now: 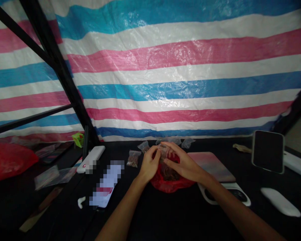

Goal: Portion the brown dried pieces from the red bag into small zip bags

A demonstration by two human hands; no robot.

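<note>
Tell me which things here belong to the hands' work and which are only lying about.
Work: left hand, right hand, small clear plastic bag, red plastic bag of dark dried material, filled small bag.
Lying about: white power bank, second red bag, striped tarpaulin.

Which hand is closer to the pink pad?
Right. The right hand is just beside the pink pad. The left hand is farther away, on the other side of the right hand.

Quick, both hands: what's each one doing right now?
Left hand: closed, pinching a small clear plastic bag.
Right hand: closed, pinching the same bag.
</note>
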